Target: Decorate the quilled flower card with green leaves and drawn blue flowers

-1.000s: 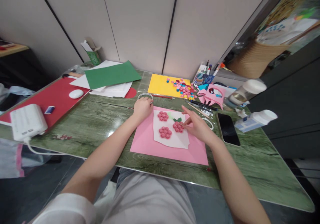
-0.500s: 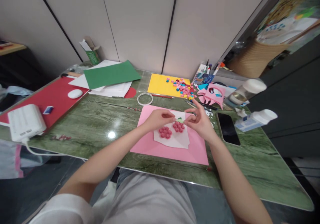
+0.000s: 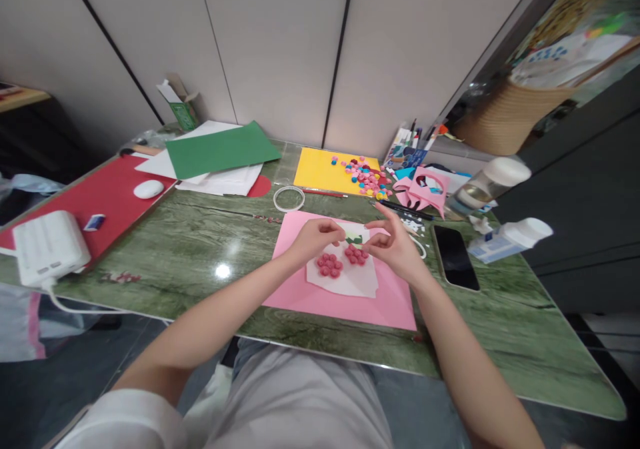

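Note:
My left hand [image 3: 320, 237] is closed in a pinch, its fingertips at the left end of a small green paper leaf [image 3: 355, 239]. From the other side my right hand [image 3: 393, 245] pinches at the leaf's right end, with its forefinger raised. Just below the leaf is a cluster of pink balls [image 3: 356, 255], shaped like a flower. A second pink ball cluster [image 3: 329, 265] lies to its lower left. Both clusters sit on a torn-edged white paper [image 3: 345, 287], which rests on a pink sheet [image 3: 390, 312]. Fingertips partly cover the leaf's ends.
Behind the pink sheet lie a tape roll [image 3: 289, 199], a red pencil [image 3: 325, 193] and a yellow sheet [image 3: 313, 169] with colored balls [image 3: 367, 179]. A phone [image 3: 455, 257] and bottles [image 3: 515, 235] stand right. Green paper [image 3: 225, 149] and a white power bank [image 3: 50, 245] lie left.
The fingertips have drawn slightly apart, and more of the green leaf shows between them. My left hand has shifted a little left. The clusters and papers stay in place.

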`<state>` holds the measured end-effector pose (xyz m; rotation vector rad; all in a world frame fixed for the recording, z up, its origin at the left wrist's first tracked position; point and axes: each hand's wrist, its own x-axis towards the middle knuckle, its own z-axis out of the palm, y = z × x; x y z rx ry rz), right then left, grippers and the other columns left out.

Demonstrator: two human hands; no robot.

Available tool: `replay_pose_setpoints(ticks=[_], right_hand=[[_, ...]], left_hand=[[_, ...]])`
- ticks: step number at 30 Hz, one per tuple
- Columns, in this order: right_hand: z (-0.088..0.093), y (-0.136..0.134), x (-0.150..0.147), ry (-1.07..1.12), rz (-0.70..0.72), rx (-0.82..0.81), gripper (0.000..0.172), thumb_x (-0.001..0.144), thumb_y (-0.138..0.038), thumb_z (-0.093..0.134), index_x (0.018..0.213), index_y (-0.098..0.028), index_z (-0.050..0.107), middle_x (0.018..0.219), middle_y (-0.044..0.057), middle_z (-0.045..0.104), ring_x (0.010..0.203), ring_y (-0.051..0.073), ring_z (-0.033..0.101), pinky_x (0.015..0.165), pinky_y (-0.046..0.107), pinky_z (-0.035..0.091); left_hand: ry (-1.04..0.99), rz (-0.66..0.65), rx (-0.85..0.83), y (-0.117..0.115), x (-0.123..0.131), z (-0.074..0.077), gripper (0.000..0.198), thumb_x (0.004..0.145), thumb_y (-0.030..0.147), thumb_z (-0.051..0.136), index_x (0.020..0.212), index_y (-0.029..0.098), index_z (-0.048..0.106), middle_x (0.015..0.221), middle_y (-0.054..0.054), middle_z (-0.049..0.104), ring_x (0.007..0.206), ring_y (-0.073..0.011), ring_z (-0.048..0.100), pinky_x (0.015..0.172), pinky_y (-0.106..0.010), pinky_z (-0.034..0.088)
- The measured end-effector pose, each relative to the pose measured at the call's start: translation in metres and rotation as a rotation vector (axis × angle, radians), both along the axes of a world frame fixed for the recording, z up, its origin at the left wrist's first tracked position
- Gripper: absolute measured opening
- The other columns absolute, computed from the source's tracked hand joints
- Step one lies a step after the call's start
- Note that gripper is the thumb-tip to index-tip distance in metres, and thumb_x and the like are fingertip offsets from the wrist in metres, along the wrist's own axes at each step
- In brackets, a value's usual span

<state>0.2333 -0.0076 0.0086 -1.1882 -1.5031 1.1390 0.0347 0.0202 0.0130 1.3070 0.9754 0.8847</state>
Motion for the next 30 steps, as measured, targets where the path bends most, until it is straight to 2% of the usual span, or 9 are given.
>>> replay_pose_setpoints(ticks=[4,6,8,10,12,16,22,30], right_hand=[[-0.002,0.001,0.006,-0.21,0.109,-0.057,0.079,0.075,-0.022,0.059,0.141,-0.029,0.016,0.096,0.005,0.066,0.077,0.018,0.066,0.073,0.038,0.054],[0.0,0.0,0.006,-0.367,0.058,-0.003,0.072,0.078,-0.021,0.055,0.14,-0.029,0.02,0.092,0.004,0.069,0.085,0.02,0.066,0.083,0.044,0.049],[0.004,-0.002,0.003,-0.452,-0.052,0.109,0.066,0.079,-0.02,0.056,0.138,-0.029,0.028,0.093,0.003,0.07,0.092,0.021,0.064,0.094,0.048,0.041],[0.008,-0.005,-0.002,-0.392,-0.153,0.224,0.062,0.078,-0.022,0.059,0.134,-0.027,0.033,0.091,0.002,0.07,0.098,0.021,0.062,0.099,0.049,0.035],[0.013,-0.01,-0.009,-0.219,-0.212,0.296,0.06,0.078,-0.025,0.06,0.132,-0.026,0.034,0.087,0.002,0.07,0.096,0.021,0.061,0.098,0.048,0.037],[0.019,-0.023,-0.026,0.064,-0.141,0.288,0.055,0.079,-0.029,0.061,0.128,-0.026,0.035,0.082,0.002,0.07,0.091,0.021,0.061,0.087,0.042,0.045],[0.016,-0.029,-0.033,0.017,-0.176,0.248,0.051,0.079,-0.033,0.061,0.124,-0.028,0.038,0.089,0.005,0.07,0.098,0.024,0.058,0.085,0.043,0.045],[0.012,-0.025,-0.029,0.074,-0.169,0.222,0.046,0.079,-0.029,0.059,0.121,-0.028,0.041,0.088,0.004,0.07,0.097,0.023,0.058,0.081,0.041,0.045]], left_hand=[[-0.067,-0.003,-0.06,0.005,-0.003,-0.006,0.01,0.065,0.025,0.063,0.064,0.014,0.063,0.066,-0.002,0.062,0.06,-0.0103,0.055,0.061,-0.024,0.04],[-0.089,-0.011,-0.082,0.005,-0.004,-0.007,0.011,0.065,0.026,0.063,0.064,0.014,0.063,0.067,-0.003,0.063,0.06,-0.0105,0.055,0.06,-0.024,0.04],[-0.101,-0.019,-0.104,0.004,-0.003,-0.007,0.012,0.065,0.027,0.064,0.064,0.015,0.062,0.067,-0.003,0.063,0.06,-0.0108,0.056,0.06,-0.024,0.04],[-0.118,-0.018,-0.132,0.001,-0.002,-0.005,0.014,0.065,0.028,0.064,0.064,0.015,0.061,0.067,-0.004,0.064,0.06,-0.011,0.056,0.062,-0.025,0.04],[-0.152,-0.003,-0.152,-0.003,0.0,-0.002,0.015,0.065,0.029,0.066,0.064,0.015,0.061,0.069,-0.004,0.065,0.062,-0.0111,0.056,0.064,-0.026,0.041],[-0.229,0.043,-0.169,-0.011,0.005,0.0,0.019,0.066,0.033,0.068,0.068,0.014,0.064,0.071,-0.005,0.066,0.065,-0.0114,0.057,0.064,-0.024,0.041],[-0.304,0.059,-0.181,-0.021,0.01,0.005,0.021,0.064,0.033,0.071,0.067,0.013,0.067,0.063,-0.002,0.063,0.064,-0.0123,0.058,0.061,-0.024,0.041],[-0.405,0.036,-0.249,-0.024,0.011,0.008,0.021,0.063,0.031,0.074,0.072,0.013,0.069,0.071,-0.005,0.067,0.068,-0.0135,0.061,0.068,-0.027,0.046]])
